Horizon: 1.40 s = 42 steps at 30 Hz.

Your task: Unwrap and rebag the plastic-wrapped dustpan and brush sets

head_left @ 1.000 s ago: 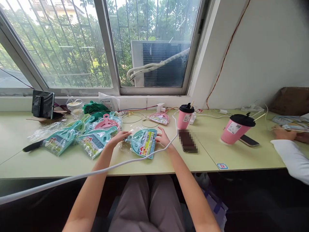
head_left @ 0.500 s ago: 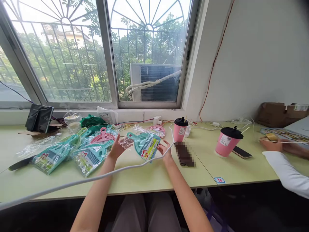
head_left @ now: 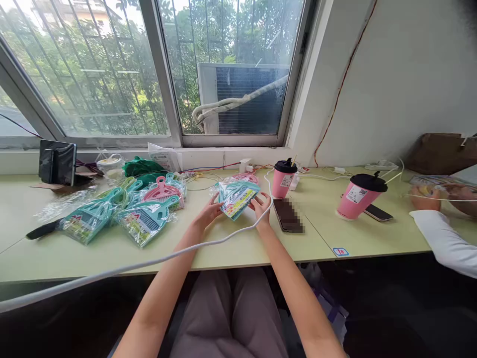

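While the two arms reach forward over the desk (head_left: 238,251), the left hand (head_left: 207,213) and the right hand (head_left: 261,208) hold a clear packet (head_left: 237,200) between them, with a teal dustpan set inside it. The fingers are neither clenched into a fist nor released: they curve and press against the two sides of the packet. Its long axis slants from the near left to the far right, and its yellow label faces up. The two hands look about equally near to it, and I cannot tell if it touches the desk. A white cable (head_left: 149,261) runs across the front of the desk and over the right wrist.

To the left of the left hand lie other packets, such as a teal one (head_left: 146,223) and a pink one (head_left: 162,191), with a green cloth (head_left: 143,166) behind them. To the right of the right hand are a blurred phone (head_left: 287,215) and a pink cup (head_left: 283,181). Farther right stand a second pink cup (head_left: 359,198) and a phone (head_left: 378,213). At the right edge, a co-worker's hands (head_left: 425,199) and white sleeve (head_left: 443,241) work apart from the person's own hands.
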Tool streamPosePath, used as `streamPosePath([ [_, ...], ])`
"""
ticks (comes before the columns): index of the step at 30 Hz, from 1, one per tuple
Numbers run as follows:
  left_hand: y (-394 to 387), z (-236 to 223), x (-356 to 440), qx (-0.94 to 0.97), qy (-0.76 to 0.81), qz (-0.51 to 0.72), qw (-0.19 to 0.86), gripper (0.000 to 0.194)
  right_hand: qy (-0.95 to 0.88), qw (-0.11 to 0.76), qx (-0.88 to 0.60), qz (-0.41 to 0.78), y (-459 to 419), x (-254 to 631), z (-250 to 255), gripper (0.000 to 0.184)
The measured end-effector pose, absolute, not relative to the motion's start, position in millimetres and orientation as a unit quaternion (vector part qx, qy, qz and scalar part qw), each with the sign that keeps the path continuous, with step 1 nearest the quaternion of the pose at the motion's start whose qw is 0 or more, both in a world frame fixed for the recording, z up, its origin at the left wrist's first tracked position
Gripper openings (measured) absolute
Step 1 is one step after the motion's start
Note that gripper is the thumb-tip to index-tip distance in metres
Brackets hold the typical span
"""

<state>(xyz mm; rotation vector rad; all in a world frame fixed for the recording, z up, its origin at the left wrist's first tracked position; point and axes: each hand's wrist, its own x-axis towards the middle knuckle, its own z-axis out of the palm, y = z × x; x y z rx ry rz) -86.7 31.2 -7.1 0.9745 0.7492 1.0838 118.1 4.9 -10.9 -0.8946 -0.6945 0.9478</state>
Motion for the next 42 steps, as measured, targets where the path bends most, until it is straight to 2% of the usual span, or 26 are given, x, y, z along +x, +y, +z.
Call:
streamPosePath([
  [2,28.9,-9.7,-81.0,0.404,0.322,0.507,0.69,0.088,-0.311,0.738,-0.402,0.444,6.1,119.1,-11.1,0.064],
  [7,25.1,-9.0,-71.9,0.362,0.301,0.551,0.688,0.093,-0.357,0.68,-0.403,0.498,10.5,119.6,-13.0,0.048],
  [9,26.1,-8.0,-71.2,0.351,0.293,0.562,0.689,0.079,-0.382,0.654,-0.419,0.5,11.1,118.2,-13.9,0.046],
  [12,27.5,-7.0,-70.3,0.339,0.281,0.561,0.701,0.041,-0.397,0.637,-0.442,0.492,11.0,116.5,-15.9,0.046],
  [16,25.5,-8.0,-67.8,0.373,0.249,0.549,0.705,0.027,-0.42,0.637,-0.442,0.471,10.9,114.3,-19.5,0.068],
  [20,23.6,-12.7,-68.9,0.408,0.245,0.502,0.722,0.027,-0.443,0.66,-0.434,0.424,11.6,110.6,-21.2,0.091],
  [24,17.4,-13.8,-70.8,0.427,0.238,0.457,0.743,0.025,-0.453,0.678,-0.415,0.403,10.1,109.6,-17.6,0.094],
  [28,1.1,-6.0,-61.9,0.525,0.202,0.395,0.727,0.045,-0.411,0.705,-0.391,0.427,7.7,110.5,-14.2,0.096],
  [32,-6.6,-4.8,-47.9,0.604,0.227,0.4,0.651,0.066,-0.353,0.732,-0.412,0.412,7.4,110.3,-16.3,0.101],
  [38,4.7,-21.4,-39.1,0.624,0.343,0.384,0.588,0.057,-0.345,0.752,-0.448,0.338,3.5,106.9,-14.9,0.105],
  [42,4.9,-24.1,-36.2,0.663,0.342,0.336,0.575,0.054,-0.326,0.756,-0.47,0.319,0.0,106.1,-11.1,0.102],
])
